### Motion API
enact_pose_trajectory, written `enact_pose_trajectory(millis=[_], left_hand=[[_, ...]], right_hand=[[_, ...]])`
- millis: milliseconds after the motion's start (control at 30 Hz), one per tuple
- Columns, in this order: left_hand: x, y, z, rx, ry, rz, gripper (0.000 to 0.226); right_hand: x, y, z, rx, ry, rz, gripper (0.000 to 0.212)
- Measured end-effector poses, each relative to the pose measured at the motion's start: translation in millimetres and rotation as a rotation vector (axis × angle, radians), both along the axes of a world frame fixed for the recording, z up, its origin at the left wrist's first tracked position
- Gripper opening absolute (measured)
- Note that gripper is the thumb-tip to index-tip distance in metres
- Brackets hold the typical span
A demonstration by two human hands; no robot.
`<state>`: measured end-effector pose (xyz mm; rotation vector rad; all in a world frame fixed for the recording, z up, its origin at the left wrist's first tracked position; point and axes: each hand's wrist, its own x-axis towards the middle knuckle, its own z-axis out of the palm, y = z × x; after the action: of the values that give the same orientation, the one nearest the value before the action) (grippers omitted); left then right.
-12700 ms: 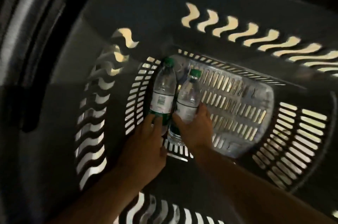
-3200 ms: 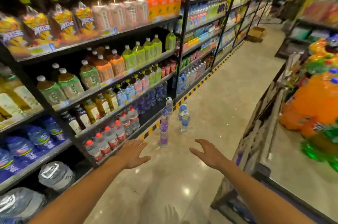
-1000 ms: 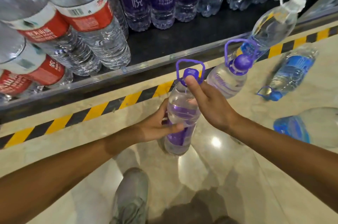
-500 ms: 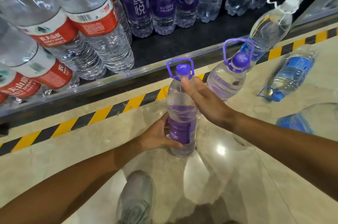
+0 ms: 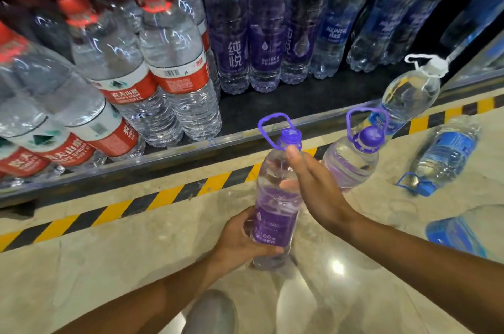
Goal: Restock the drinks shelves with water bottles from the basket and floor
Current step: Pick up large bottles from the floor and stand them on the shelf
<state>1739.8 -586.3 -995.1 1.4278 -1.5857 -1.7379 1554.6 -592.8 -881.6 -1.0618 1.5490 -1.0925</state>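
Observation:
A purple-labelled water bottle (image 5: 275, 197) with a purple cap and loop handle stands upright over the floor, held by both hands. My left hand (image 5: 240, 241) grips its lower body at the label. My right hand (image 5: 311, 183) wraps the upper body just under the cap. Behind it stands a second purple-capped bottle (image 5: 351, 162) and a white-capped one with a blue label (image 5: 409, 93). A blue-labelled bottle (image 5: 447, 153) lies on its side on the floor to the right. The bottom shelf (image 5: 245, 132) runs just beyond, with a bare dark gap in front of the purple bottles.
Red-labelled water bottles (image 5: 174, 72) fill the shelf's left, purple ones (image 5: 245, 33) the middle, blue Aquafina ones (image 5: 335, 28) the right. A yellow-black hazard stripe (image 5: 163, 197) edges the floor. Another blue bottle (image 5: 458, 235) lies at far right. My shoe (image 5: 210, 312) is below.
The purple bottle has risen and shifted a little right in both hands. My left hand has slid lower around its label.

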Motion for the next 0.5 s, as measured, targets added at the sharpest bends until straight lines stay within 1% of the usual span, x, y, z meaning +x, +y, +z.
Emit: enact_pose_trajectory(millis=[67, 133, 233, 300, 400, 500], left_hand=[[6, -11, 18, -0.072, 0.024, 0.077, 0.083], [4, -31, 43, -0.166, 0.061, 0.153, 0.08], [-12, -71, 81, -0.298, 0.121, 0.233, 0.083], [-24, -98, 102, -0.338, 0.164, 0.255, 0.087], [-40, -130, 125, -0.42, 0.166, 0.243, 0.087], [-52, -151, 138, -0.442, 0.106, 0.259, 0.09]], right_hand=[[5, -16, 23, -0.083, -0.009, -0.027, 0.057], [8, -38, 51, -0.163, 0.028, -0.071, 0.064], [7, -75, 95, -0.272, 0.035, -0.118, 0.061], [5, -94, 120, -0.313, 0.03, -0.114, 0.06], [-6, -111, 147, -0.346, 0.082, -0.103, 0.063], [-22, -123, 164, -0.295, 0.165, -0.04, 0.063]])
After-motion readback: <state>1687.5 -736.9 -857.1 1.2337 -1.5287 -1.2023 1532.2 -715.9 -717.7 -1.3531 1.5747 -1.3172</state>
